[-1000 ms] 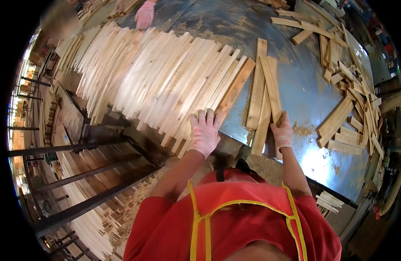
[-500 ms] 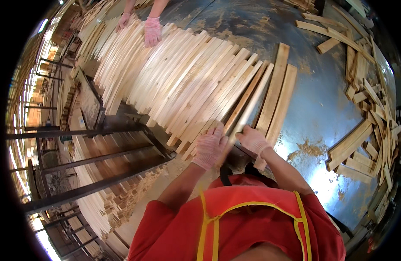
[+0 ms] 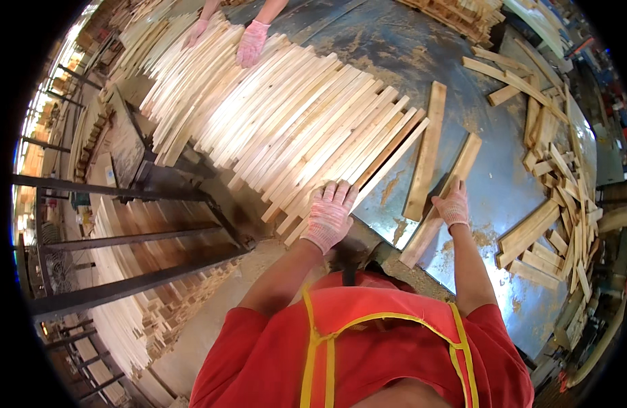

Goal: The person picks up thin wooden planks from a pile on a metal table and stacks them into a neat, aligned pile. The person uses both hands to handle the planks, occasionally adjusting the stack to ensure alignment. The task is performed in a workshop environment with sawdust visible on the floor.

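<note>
A long row of pale wooden slats (image 3: 306, 115) lies side by side across the metal table. My left hand (image 3: 329, 216), in a pinkish-white knit glove, rests flat with fingers stretched over the near ends at the row's right side. To the right, my gloved right hand (image 3: 453, 206) grips a wooden slat (image 3: 466, 155) by its right edge; the near end sticks out past the table edge. Between that slat and the row lies another loose slat (image 3: 427, 149), touched by neither hand. A narrow dark gap shows beside the row's last slat.
Another person's gloved hands (image 3: 251, 45) touch the row's far left part. Jumbled offcuts (image 3: 565, 204) cover the right side of the blue-grey metal table (image 3: 395, 58), which carries sawdust patches. A dark metal frame (image 3: 136, 239) with stacked slats stands at lower left.
My right hand has moved right, swinging a slat away from its neighbour. The slat that stood between my hands now lies against the row. My left hand has flattened on the slat ends.
</note>
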A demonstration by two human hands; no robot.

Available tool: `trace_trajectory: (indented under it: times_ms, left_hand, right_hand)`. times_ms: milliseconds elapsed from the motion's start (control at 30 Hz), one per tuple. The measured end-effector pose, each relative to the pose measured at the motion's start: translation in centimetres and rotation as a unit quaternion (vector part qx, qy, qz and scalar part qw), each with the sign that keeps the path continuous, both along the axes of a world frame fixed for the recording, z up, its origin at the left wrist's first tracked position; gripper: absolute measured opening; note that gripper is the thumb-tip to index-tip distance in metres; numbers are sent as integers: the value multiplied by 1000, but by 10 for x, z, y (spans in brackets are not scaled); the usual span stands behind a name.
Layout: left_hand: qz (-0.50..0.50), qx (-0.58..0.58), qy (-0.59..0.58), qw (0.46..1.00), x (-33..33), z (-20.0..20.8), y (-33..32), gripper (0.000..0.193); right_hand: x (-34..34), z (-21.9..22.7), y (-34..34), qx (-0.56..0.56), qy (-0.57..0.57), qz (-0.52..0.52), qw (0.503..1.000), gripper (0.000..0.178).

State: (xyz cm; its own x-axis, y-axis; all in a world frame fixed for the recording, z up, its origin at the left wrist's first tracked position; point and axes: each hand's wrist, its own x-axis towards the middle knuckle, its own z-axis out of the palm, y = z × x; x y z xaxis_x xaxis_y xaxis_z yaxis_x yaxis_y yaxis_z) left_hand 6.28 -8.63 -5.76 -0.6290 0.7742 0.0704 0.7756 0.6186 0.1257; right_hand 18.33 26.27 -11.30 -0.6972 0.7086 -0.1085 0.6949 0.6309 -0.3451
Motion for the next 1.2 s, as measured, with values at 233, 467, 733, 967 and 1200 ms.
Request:
trace_trajectory:
  times_ms: [233, 467, 733, 967, 1200]
  left_hand:
    - [-6, -41, -49, 998, 2, 10, -14, 81]
    - [-40, 45, -48, 997, 27, 4, -6, 79]
    - [-35, 10, 34, 999, 19, -20, -1, 80]
    - [7, 13, 20, 1000, 18, -6, 16, 55]
    - [41, 99, -18, 994, -10, -5, 41, 47]
  right_hand:
    - [13, 26, -38, -146, 114, -243, 952, 58]
    - [-45, -2, -122, -342, 89, -30, 935, 54]
    - [-14, 14, -60, 16, 3, -70, 997, 80]
    - [73, 10, -55, -432, 165, -153, 873, 107]
    - [7, 19, -173, -479, -1, 139, 867, 87]
